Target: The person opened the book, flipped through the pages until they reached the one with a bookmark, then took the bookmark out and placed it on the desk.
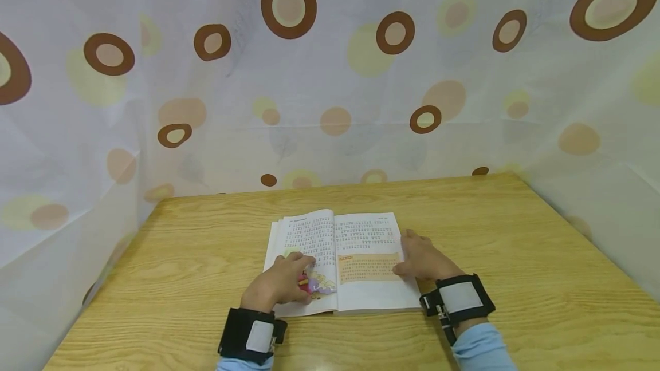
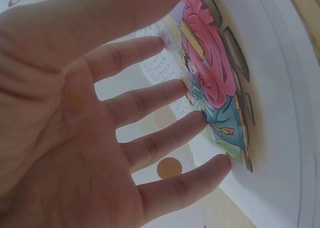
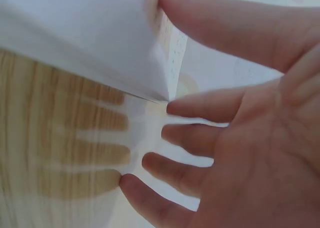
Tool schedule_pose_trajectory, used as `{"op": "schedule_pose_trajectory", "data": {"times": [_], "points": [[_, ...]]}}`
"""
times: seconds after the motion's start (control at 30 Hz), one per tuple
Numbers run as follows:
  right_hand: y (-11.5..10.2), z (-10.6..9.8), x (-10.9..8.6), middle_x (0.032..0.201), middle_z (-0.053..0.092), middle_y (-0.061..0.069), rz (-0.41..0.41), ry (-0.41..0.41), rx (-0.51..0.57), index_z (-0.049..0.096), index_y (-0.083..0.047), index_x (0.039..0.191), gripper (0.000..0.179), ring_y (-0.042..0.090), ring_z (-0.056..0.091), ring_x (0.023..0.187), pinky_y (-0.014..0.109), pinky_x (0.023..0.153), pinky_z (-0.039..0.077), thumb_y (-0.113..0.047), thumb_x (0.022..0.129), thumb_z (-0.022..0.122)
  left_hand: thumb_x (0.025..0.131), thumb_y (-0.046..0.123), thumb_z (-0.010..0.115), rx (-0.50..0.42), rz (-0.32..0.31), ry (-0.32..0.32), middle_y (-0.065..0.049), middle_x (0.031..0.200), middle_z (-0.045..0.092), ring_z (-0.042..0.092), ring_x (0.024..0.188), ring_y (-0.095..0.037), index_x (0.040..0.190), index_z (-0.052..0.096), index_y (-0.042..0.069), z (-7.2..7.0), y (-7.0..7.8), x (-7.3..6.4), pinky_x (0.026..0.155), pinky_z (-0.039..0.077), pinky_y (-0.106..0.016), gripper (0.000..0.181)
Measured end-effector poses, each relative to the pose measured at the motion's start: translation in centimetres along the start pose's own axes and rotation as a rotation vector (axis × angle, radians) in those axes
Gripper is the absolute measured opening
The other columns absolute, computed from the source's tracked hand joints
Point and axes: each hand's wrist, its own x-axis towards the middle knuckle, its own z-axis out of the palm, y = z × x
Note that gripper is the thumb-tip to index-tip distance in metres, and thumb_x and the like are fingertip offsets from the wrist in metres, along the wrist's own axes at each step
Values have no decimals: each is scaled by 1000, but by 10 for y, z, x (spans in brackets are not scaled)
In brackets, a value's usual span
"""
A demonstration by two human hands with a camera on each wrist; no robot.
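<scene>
An open book [image 1: 366, 296] with printed text lies on the wooden table. On its left page, my left hand [image 1: 281, 284] rests with fingers spread, beside a colour drawing [image 2: 212, 62] of a figure in red and blue. At the book's right edge is my right hand [image 1: 425, 257]. Its thumb [image 3: 200, 17] lies over the right page, while the index fingertip is right at the page edge. The other fingers [image 3: 170, 173] are spread and nearly straight, their tips at the table surface. Between thumb and fingers nothing is gripped.
The wood-grain table [image 1: 206, 233] extends around the book on all sides. Behind and beside it hangs a pale curtain [image 1: 330, 73] with brown and yellow circles. Each wrist wears a black strap [image 1: 464, 299] with a white patch, above light blue sleeves [image 1: 484, 348].
</scene>
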Motion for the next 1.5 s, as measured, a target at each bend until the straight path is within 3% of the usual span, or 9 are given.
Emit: {"op": "schedule_pose_trajectory", "data": {"times": [0.1, 0.4, 0.63, 0.83, 0.93, 1.07, 1.2, 1.3, 1.5], "points": [[3, 1, 0, 135, 22, 39, 30, 5, 46, 50, 9, 117, 58, 55, 20, 119, 65, 94, 28, -17, 70, 72, 66, 22, 79, 1, -2, -4, -15, 131, 43, 42, 105, -36, 125, 51, 12, 0, 0, 0, 82, 46, -54, 67], [2, -2, 3, 134, 23, 40, 9, -3, -7, 43, 13, 122, 64, 54, 24, 117, 64, 93, 30, -18, 72, 70, 67, 21, 79, -8, -1, -1, -15, 131, 43, 41, 106, -34, 126, 51, 12, -2, -1, 1, 84, 46, -52, 66], [0, -1, 2, 133, 24, 40, 30, -1, 36, 53, 6, 113, 49, 54, 22, 118, 64, 92, 31, -16, 72, 71, 66, 21, 79, -12, -5, -3, -15, 130, 44, 42, 103, -33, 125, 51, 11, -1, -1, -1, 83, 46, -51, 66], [-3, -2, 1, 131, 26, 41, 44, 6, -48, 50, 12, 116, 57, 54, 29, 114, 62, 88, 37, -18, 72, 72, 67, 20, 79, -11, 0, -2, -15, 131, 44, 42, 104, -34, 125, 51, 11, 0, -1, 0, 83, 46, -51, 66], [-3, -3, 1, 130, 31, 39, 27, 52, -103, 55, 11, 107, 51, 51, 37, 109, 56, 79, 45, -18, 70, 73, 67, 21, 79, -11, 2, -5, -14, 131, 43, 41, 104, -34, 126, 50, 11, 0, -1, 1, 83, 46, -52, 66], [0, -4, 1, 103, 56, 26, -2, 182, -61, 59, 7, 97, 33, 32, 53, 83, 41, 59, 50, -10, 71, 70, 66, 21, 79, -12, -1, -4, -14, 130, 44, 41, 104, -34, 126, 51, 12, 0, 0, 0, 82, 46, -51, 67], [5, -4, 0, 73, 57, 9, -6, 305, 44, 59, 2, 85, 9, 18, 50, 60, 30, 49, 44, -3, 79, 63, 65, 21, 80, -14, -8, -4, -14, 131, 43, 41, 106, -34, 126, 51, 12, 0, 1, 0, 82, 47, -51, 68], [8, -4, 0, 64, 52, 5, 7, 300, 69, 59, -2, 76, 6, 14, 45, 53, 26, 44, 38, -5, 81, 62, 66, 21, 79, -17, -13, -6, -14, 132, 43, 40, 108, -34, 126, 51, 12, 0, 1, 0, 83, 46, -52, 67], [9, -4, 0, 60, 49, 3, 22, 232, 82, 60, -2, 74, 9, 14, 43, 51, 26, 43, 35, -8, 81, 61, 66, 20, 79, -20, -6, -3, -14, 131, 43, 40, 107, -34, 126, 51, 12, 0, -1, 0, 83, 46, -51, 67]]}}
